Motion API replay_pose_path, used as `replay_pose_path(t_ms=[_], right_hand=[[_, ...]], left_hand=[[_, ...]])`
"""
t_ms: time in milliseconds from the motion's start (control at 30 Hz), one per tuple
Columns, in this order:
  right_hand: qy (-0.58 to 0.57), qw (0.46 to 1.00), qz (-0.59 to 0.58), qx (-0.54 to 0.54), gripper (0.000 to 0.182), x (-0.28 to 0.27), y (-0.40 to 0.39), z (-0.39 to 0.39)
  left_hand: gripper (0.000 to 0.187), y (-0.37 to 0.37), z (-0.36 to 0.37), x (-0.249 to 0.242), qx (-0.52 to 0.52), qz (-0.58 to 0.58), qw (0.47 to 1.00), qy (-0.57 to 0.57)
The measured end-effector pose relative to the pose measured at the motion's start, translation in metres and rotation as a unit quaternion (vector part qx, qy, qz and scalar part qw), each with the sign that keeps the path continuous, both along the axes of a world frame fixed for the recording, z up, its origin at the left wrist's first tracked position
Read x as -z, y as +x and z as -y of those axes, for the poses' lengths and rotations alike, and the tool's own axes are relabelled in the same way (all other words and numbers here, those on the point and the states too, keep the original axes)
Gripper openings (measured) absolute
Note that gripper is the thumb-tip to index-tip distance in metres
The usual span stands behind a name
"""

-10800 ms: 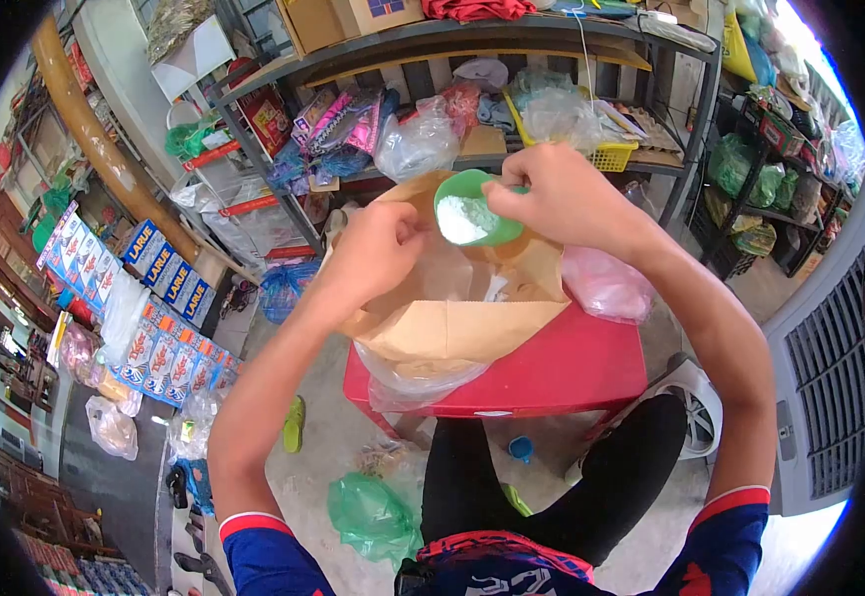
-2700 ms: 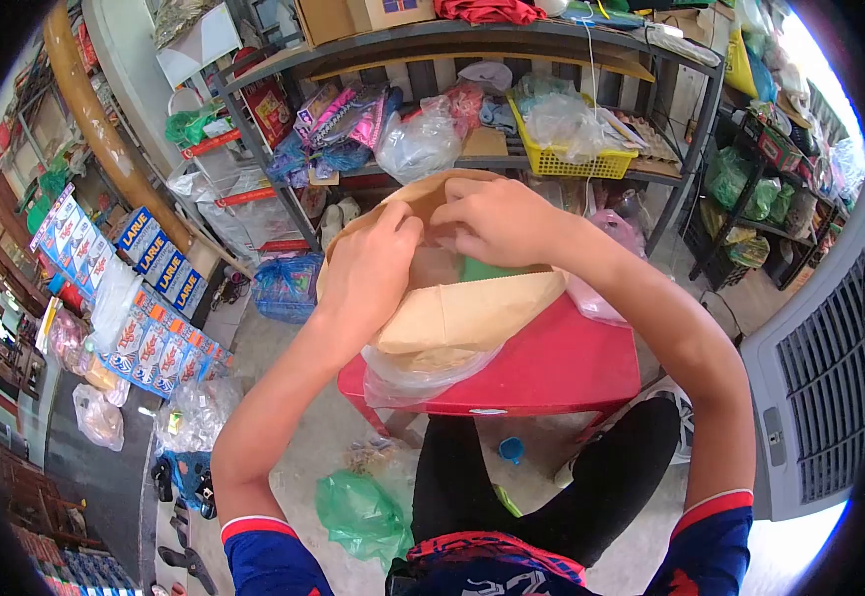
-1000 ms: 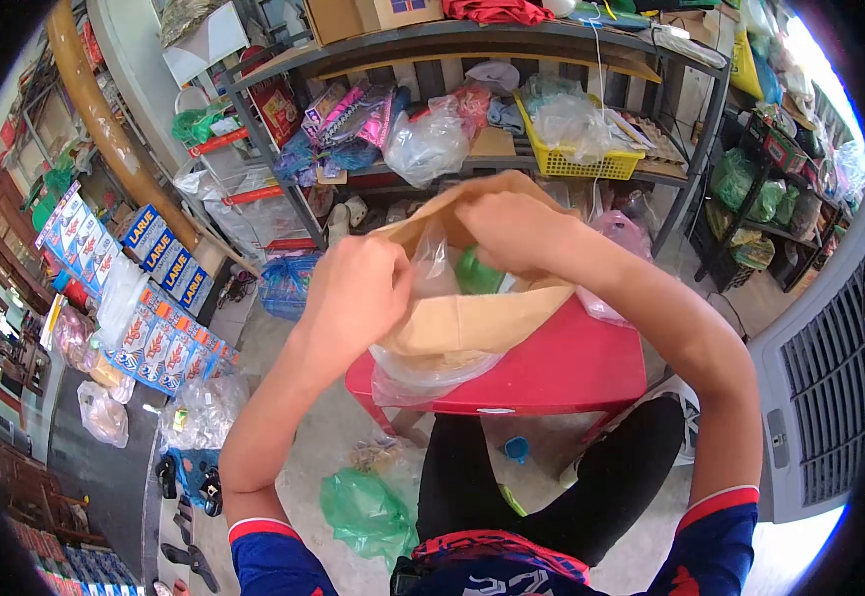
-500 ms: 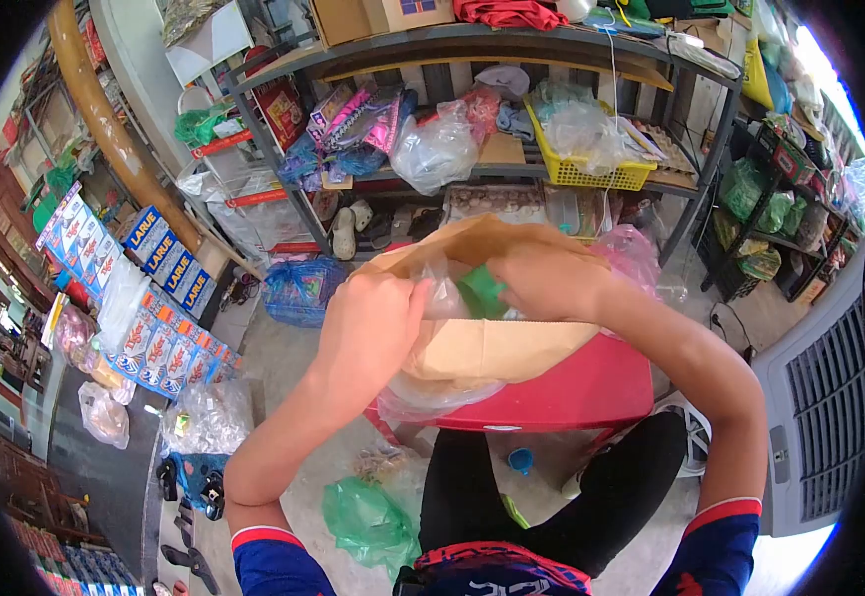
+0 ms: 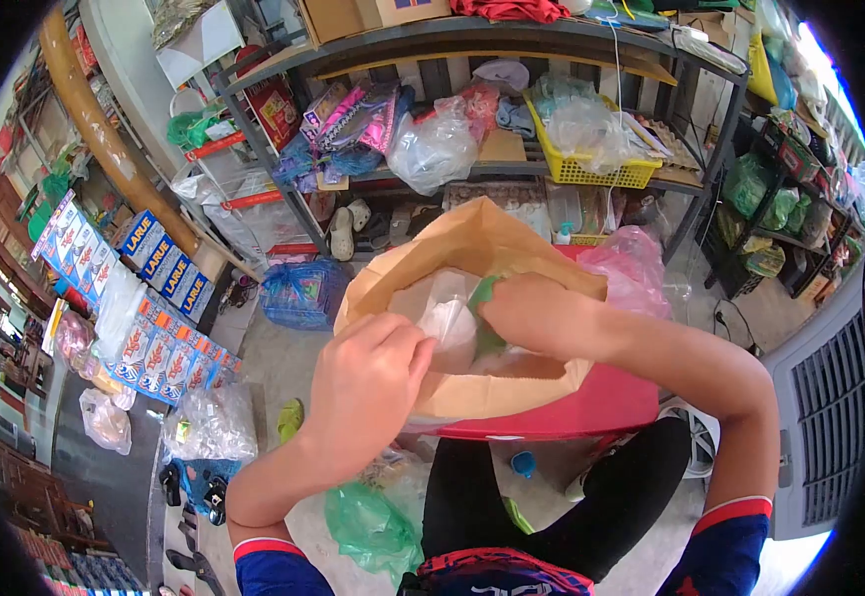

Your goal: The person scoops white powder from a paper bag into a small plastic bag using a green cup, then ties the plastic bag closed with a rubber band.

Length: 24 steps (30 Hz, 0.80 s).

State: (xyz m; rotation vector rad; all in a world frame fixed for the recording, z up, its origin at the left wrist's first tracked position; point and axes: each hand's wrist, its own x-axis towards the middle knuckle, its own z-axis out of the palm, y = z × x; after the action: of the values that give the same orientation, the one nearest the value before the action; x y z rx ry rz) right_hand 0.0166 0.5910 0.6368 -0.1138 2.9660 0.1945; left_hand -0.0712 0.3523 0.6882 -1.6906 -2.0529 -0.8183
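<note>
A large brown paper bag (image 5: 472, 397) stands wide-mouthed on a red plastic stool or small table (image 5: 552, 412). Inside its mouth is a clear plastic bag (image 5: 447, 323) with something whitish in it. My left hand (image 5: 378, 372) is closed at the near left rim, fingers pinching the clear plastic. Reaching into the paper bag from the right, my right hand (image 5: 532, 313) is closed on a green object (image 5: 484, 298), whose kind is partly hidden by my fingers. The bottom of the paper bag is out of sight.
Beside the paper bag lies a pink plastic bag (image 5: 626, 268). Behind stands a metal shelf (image 5: 373, 174) with a yellow basket (image 5: 601, 174). On the floor are a green plastic bag (image 5: 373, 521) and a small blue cup (image 5: 523, 464). A grey vented appliance (image 5: 835, 397) stands at right.
The paper bag's mouth now stands wider and shows more of the clear bag inside. My left hand has moved down slightly; my right hand with the green object has shifted a little lower.
</note>
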Motion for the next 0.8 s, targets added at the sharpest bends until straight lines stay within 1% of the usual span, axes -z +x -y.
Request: replay_pose_path(t_ms=[100, 200, 333, 400, 500, 533, 600, 733, 800], right_hand=[[-0.054, 0.996, 0.030, -0.069, 0.018, -0.002, -0.002, -0.014], [-0.142, 0.986, -0.029, -0.086, 0.019, -0.002, 0.000, -0.021], [-0.235, 0.968, -0.071, 0.048, 0.018, -0.010, 0.002, -0.018], [-0.262, 0.952, -0.084, 0.132, 0.022, -0.025, 0.007, -0.014], [-0.224, 0.939, -0.230, 0.121, 0.036, -0.040, 0.022, -0.017], [-0.295, 0.919, -0.210, 0.159, 0.036, -0.050, 0.027, -0.016], [-0.427, 0.858, -0.167, 0.231, 0.037, -0.069, 0.036, -0.014], [-0.451, 0.843, -0.205, 0.210, 0.034, -0.071, 0.045, -0.014], [-0.448, 0.841, -0.229, 0.201, 0.034, -0.073, 0.048, -0.010]], left_hand=[[0.009, -0.004, 0.002, -0.001, -0.010, 0.012, 1.000, 0.008], [0.009, -0.006, 0.005, -0.004, -0.020, 0.025, 0.999, 0.008], [0.010, -0.004, 0.009, -0.009, -0.015, 0.037, 0.999, 0.006], [0.008, -0.003, 0.012, -0.008, -0.004, 0.074, 0.997, 0.003], [0.007, -0.005, 0.011, -0.004, 0.003, 0.107, 0.994, 0.016], [0.007, -0.007, 0.009, -0.003, 0.004, 0.114, 0.993, 0.022], [0.008, -0.009, 0.006, -0.003, 0.010, 0.110, 0.994, 0.024], [0.013, -0.013, -0.004, -0.004, 0.023, 0.085, 0.996, 0.013], [0.017, -0.013, -0.008, -0.005, 0.018, 0.118, 0.993, 0.021]])
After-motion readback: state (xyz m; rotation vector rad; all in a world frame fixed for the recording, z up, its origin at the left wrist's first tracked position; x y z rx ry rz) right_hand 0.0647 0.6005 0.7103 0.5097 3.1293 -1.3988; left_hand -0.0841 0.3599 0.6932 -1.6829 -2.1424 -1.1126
